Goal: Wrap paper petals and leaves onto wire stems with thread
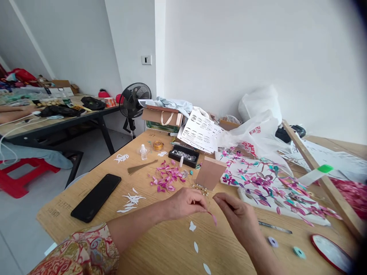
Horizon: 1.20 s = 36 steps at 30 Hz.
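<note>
My left hand (189, 203) is closed in a pinch on a pink petal (213, 219), which hangs from its fingertips above the table. A short gap to the right, my right hand (238, 214) also pinches, thumb against fingers; whatever it holds is too fine to make out. Below the hands lie white leaf-shaped cutouts (196, 247) in a loose row. Beyond the left hand a heap of pink petals (168, 176) is spread out, beside a small upright brown board (210, 173) with beads (202, 188) at its foot.
A black phone (96, 198) and white cutouts (132, 200) lie left. Behind are a black tray (183, 156), a clear bottle (143, 152) and printed sheets (200, 131). Pink flower sprays (266, 183), thread spools (299, 252) and a wooden bar (323, 183) stand right. Another person's arm (15, 114) is far left.
</note>
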Each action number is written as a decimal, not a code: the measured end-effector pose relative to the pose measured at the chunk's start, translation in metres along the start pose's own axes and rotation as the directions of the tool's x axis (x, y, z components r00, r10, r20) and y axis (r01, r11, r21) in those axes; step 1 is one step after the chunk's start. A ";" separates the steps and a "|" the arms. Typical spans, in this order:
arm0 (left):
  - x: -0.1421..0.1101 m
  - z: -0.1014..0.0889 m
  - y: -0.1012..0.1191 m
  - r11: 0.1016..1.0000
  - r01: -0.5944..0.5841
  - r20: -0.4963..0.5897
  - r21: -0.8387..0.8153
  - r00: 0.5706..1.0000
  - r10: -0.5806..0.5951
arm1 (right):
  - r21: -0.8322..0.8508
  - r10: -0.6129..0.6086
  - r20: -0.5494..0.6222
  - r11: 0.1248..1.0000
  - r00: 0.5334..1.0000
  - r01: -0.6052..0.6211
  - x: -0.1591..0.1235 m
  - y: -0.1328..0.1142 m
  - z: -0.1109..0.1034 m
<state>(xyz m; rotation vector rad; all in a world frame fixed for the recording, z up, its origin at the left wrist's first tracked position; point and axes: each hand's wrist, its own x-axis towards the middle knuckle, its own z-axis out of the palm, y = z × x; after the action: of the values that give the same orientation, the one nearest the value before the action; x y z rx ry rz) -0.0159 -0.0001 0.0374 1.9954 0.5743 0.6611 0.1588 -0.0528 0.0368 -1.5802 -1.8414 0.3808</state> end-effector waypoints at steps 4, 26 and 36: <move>0.003 0.001 0.004 0.916 0.205 -0.151 -0.345 0.951 -0.270 | 0.119 0.035 0.022 0.992 0.999 -0.038 -0.003 0.010 0.025; 0.003 0.001 -0.004 0.824 0.106 -0.162 -0.557 0.959 -0.233 | 0.456 0.137 0.160 0.868 0.978 -0.196 0.005 0.016 0.031; 0.005 0.003 -0.010 0.680 0.051 -0.209 -0.731 0.933 -0.294 | 0.360 0.213 0.394 0.859 0.894 -0.363 -0.004 0.039 0.025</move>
<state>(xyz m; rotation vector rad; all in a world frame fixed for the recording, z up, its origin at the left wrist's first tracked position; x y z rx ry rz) -0.0115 0.0055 0.0283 1.0794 0.5666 0.9200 0.1719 -0.0432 -0.0065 -1.5442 -1.5989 1.1850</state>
